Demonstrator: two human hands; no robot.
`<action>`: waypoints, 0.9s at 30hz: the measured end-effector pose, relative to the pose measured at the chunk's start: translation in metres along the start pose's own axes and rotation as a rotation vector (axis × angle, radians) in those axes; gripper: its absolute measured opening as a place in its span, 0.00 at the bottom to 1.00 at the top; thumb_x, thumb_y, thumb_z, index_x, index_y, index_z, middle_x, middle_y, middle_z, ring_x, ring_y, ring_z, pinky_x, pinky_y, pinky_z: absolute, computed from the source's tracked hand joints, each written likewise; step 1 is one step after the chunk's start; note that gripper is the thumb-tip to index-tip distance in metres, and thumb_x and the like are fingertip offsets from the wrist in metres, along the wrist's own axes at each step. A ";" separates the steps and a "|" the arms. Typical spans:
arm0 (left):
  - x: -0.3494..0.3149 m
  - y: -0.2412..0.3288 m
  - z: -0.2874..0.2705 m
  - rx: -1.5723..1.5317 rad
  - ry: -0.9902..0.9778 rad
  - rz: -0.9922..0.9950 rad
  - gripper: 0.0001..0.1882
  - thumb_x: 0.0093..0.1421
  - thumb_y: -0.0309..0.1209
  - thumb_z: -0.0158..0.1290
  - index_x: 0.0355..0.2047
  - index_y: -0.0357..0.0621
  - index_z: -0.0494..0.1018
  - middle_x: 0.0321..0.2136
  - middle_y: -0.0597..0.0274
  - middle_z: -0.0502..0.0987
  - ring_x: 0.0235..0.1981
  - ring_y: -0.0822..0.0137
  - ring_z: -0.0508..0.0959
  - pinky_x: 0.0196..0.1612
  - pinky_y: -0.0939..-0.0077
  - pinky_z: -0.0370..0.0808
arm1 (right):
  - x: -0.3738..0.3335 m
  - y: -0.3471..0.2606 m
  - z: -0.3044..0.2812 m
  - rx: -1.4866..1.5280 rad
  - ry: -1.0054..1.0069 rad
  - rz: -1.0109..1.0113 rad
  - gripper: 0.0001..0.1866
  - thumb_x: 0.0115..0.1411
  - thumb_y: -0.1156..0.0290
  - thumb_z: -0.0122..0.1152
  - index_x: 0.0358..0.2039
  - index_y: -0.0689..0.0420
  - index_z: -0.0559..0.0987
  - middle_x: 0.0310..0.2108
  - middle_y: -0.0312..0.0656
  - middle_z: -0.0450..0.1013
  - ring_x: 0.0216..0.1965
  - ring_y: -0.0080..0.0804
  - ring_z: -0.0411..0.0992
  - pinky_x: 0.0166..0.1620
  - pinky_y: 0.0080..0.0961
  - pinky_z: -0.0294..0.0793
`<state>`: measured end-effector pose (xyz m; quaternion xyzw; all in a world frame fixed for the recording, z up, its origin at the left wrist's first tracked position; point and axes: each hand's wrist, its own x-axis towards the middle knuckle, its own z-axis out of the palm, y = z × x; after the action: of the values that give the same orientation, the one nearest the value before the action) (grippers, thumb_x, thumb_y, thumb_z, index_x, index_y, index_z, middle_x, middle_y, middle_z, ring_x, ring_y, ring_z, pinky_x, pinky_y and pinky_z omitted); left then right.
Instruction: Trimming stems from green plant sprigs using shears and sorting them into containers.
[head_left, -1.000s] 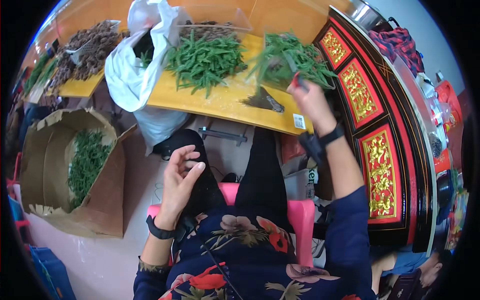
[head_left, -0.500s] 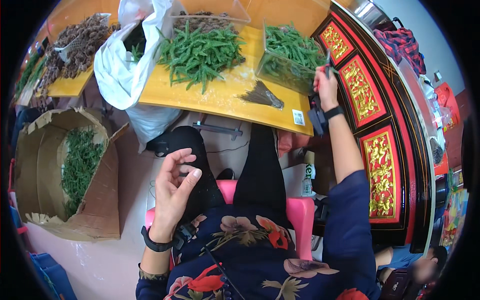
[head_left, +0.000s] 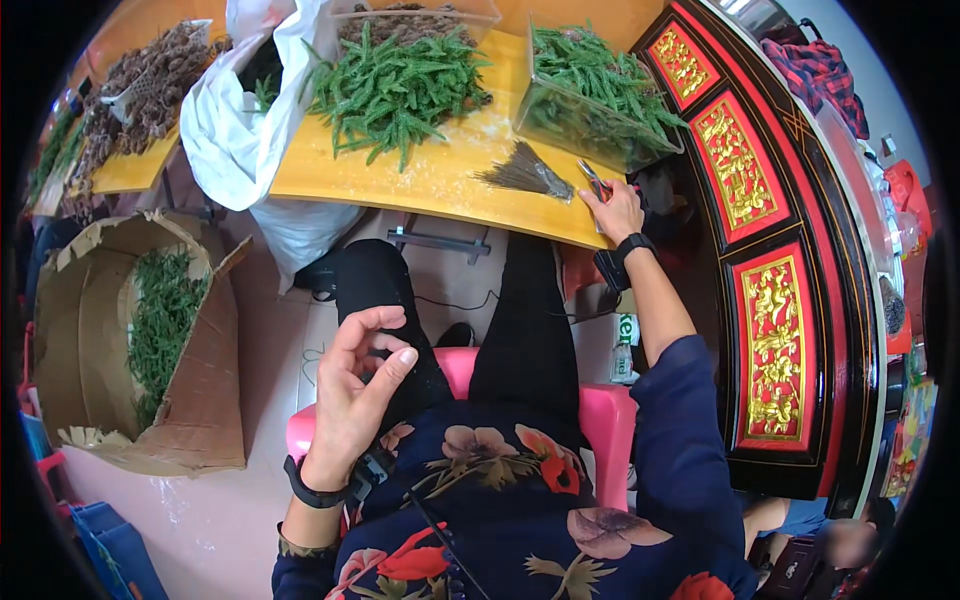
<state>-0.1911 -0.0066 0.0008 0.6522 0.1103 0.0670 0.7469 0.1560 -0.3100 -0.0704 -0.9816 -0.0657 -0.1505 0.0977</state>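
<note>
At the table's right front corner, my right hand [head_left: 617,210] is closed around red-handled pliers [head_left: 590,174], whose metal tip points away over the tabletop. Just left of them lies a fanned bundle of thin dark stems or wires [head_left: 528,175], its narrow end toward my hand. Over my lap hovers my left hand [head_left: 355,395], fingers loosely curled and apart from the thumb, with nothing in it. Green artificial sprigs [head_left: 400,85] are heaped on the yellow table [head_left: 430,190]. More green sprigs [head_left: 600,85] fill a clear plastic bin [head_left: 575,140] behind the pliers.
A white sack [head_left: 235,150] stands at the table's left. On the floor at left, a torn cardboard box [head_left: 200,390] holds green sprigs. Brown pine cones [head_left: 150,75] are piled at far left. A carved red-and-gold panel [head_left: 775,345] borders the right; another person [head_left: 800,515] is at lower right.
My right hand has come down and left from beside the bin to the table's front corner, bringing the pliers along. My left hand has barely moved.
</note>
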 end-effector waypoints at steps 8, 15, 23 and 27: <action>-0.004 0.007 0.007 0.015 -0.030 0.025 0.19 0.59 0.24 0.56 0.51 0.36 0.68 0.46 0.62 0.72 0.40 0.77 0.73 0.47 0.82 0.70 | -0.010 -0.004 0.000 0.032 0.150 -0.058 0.27 0.52 0.46 0.62 0.43 0.54 0.77 0.42 0.47 0.71 0.47 0.48 0.67 0.49 0.43 0.64; -0.003 0.010 0.004 0.063 0.013 0.014 0.19 0.58 0.24 0.56 0.49 0.37 0.69 0.45 0.64 0.73 0.40 0.76 0.73 0.45 0.81 0.70 | -0.080 -0.056 -0.028 0.309 0.282 -0.303 0.10 0.57 0.66 0.58 0.38 0.54 0.76 0.39 0.46 0.71 0.44 0.46 0.67 0.49 0.39 0.64; 0.015 0.027 0.023 0.407 0.074 0.068 0.17 0.55 0.25 0.58 0.46 0.38 0.71 0.41 0.62 0.74 0.39 0.74 0.73 0.42 0.80 0.70 | -0.129 -0.050 -0.035 0.449 -0.035 -0.374 0.10 0.52 0.72 0.64 0.35 0.58 0.75 0.50 0.51 0.65 0.53 0.50 0.64 0.54 0.41 0.64; 0.052 0.040 0.046 0.683 -0.011 0.112 0.18 0.53 0.26 0.59 0.45 0.39 0.72 0.40 0.57 0.74 0.39 0.65 0.75 0.41 0.76 0.71 | -0.136 -0.047 -0.033 0.507 -0.070 -0.355 0.11 0.50 0.73 0.65 0.35 0.58 0.75 0.55 0.53 0.62 0.57 0.54 0.60 0.58 0.42 0.62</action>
<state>-0.1277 -0.0324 0.0423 0.8700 0.0862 0.0637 0.4812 0.0104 -0.2851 -0.0731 -0.9037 -0.2750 -0.1100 0.3092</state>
